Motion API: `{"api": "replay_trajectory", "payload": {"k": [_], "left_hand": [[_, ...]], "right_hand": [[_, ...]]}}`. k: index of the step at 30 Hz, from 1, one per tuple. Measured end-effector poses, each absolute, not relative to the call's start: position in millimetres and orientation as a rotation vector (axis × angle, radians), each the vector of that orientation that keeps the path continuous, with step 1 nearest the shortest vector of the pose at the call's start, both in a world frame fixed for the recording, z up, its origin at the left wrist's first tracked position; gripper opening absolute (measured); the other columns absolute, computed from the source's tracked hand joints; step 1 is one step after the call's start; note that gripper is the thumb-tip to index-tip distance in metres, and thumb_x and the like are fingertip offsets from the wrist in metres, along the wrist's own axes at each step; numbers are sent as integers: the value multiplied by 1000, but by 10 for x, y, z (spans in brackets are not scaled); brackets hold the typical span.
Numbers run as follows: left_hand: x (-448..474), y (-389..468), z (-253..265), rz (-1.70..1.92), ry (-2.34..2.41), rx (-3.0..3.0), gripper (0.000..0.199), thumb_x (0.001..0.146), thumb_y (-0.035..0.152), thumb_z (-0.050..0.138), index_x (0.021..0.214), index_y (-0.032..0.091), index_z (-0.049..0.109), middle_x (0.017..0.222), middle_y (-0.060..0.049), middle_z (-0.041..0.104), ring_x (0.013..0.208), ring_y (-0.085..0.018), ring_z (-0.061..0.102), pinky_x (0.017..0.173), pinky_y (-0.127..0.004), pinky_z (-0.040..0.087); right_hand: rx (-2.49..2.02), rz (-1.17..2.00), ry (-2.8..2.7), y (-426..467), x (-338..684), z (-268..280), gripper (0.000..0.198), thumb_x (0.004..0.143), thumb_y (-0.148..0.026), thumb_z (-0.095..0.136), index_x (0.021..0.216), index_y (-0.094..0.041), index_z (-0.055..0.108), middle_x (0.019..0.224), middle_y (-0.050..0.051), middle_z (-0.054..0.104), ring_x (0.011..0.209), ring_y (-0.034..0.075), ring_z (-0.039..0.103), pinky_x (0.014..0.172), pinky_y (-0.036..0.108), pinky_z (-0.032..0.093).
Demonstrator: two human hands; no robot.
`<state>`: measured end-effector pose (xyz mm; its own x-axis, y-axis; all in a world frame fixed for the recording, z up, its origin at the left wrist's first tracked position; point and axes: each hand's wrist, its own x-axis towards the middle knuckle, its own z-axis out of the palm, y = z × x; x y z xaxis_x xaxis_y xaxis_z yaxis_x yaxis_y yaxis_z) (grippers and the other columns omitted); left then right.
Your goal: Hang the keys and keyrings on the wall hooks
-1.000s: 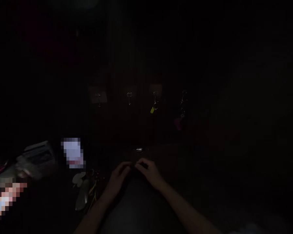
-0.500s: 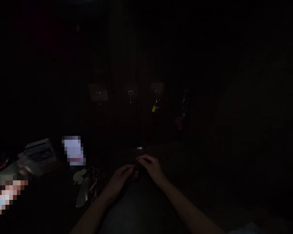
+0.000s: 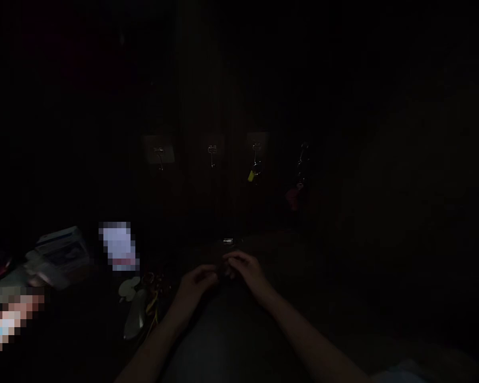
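The scene is very dark. My left hand [image 3: 197, 284] and my right hand [image 3: 247, 271] meet near the middle, their fingertips almost touching. Both hands are closed in a pinch, and something small and dark seems to lie between them; the gloom hides what it is. Just beyond my right fingers a small shiny metal piece [image 3: 228, 241] rests on the dark surface. To the left of my left forearm are a pale rounded item [image 3: 129, 288], an oblong glossy item [image 3: 134, 318] and a tangle with yellow strands [image 3: 153, 308].
On the dark upright panel ahead hang metal hooks: a left hook [image 3: 160, 158], a middle hook [image 3: 212, 155], one bearing a ring with a yellow tag [image 3: 251, 176], and one bearing a reddish tag [image 3: 292, 198]. A box [image 3: 66, 252] and a bright blurred-out rectangle [image 3: 120, 244] stand left.
My left hand has shifted slightly left and up, and the fingers of both hands have changed pose a little. The view has moved slightly.
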<state>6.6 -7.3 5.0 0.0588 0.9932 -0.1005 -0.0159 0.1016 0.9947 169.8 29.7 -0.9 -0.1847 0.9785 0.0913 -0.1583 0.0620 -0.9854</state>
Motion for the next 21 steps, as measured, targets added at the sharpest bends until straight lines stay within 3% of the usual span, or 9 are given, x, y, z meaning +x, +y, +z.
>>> {"api": "replay_trajectory", "payload": {"k": [9,14,21], "left_hand": [[87,-66,66,1208,1236,1014,30,60,34,70,84,16,68,75,-3,70,75,-18,64,72,-28,49],[85,-68,72,1205,1350,1085,26,59,33,70,79,18,68,72,-1,69,74,-18,64,69,-27,48],[83,-69,68,1207,1369,1157,26,61,36,68,79,18,67,72,-2,69,76,-20,64,69,-28,48]], "right_hand": [[-964,1529,-1341,254,1669,-53,34,63,-41,70,86,-17,64,63,0,64,59,13,58,60,27,43],[-1016,1554,-1348,211,1630,-49,37,54,-40,77,77,-18,58,60,-4,62,58,11,58,59,25,42],[-1009,1504,-1330,227,1643,-13,30,60,-41,72,72,-17,58,54,-4,59,51,11,56,52,23,41]]}}
